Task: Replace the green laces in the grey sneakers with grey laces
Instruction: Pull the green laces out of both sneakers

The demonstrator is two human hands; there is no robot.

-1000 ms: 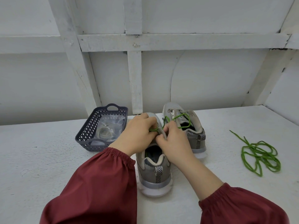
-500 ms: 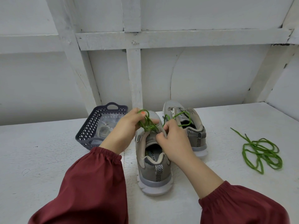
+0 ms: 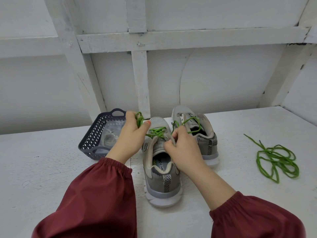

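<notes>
Two grey sneakers stand on the white table, heels toward me. The near sneaker [image 3: 162, 176] has a green lace [image 3: 157, 132] still crossing its lower eyelets. My left hand [image 3: 132, 134] grips a bunch of that lace, lifted up and left of the toe. My right hand [image 3: 181, 148] pinches the right eyelet edge of the near sneaker. The far sneaker [image 3: 197, 133] shows loose green lace loops over its tongue. A loose green lace [image 3: 277, 160] lies in a heap at the right. Grey laces in a clear bag [image 3: 109, 136] lie in the basket.
A dark grey lattice basket [image 3: 91, 143] stands left of the sneakers, just behind my left wrist. A white panelled wall with beams rises right behind the table. Red sleeves cover both my forearms.
My left hand has pulled a length of green lace out of the near sneaker, up and to the left. My right hand has stayed on the eyelet edge.
</notes>
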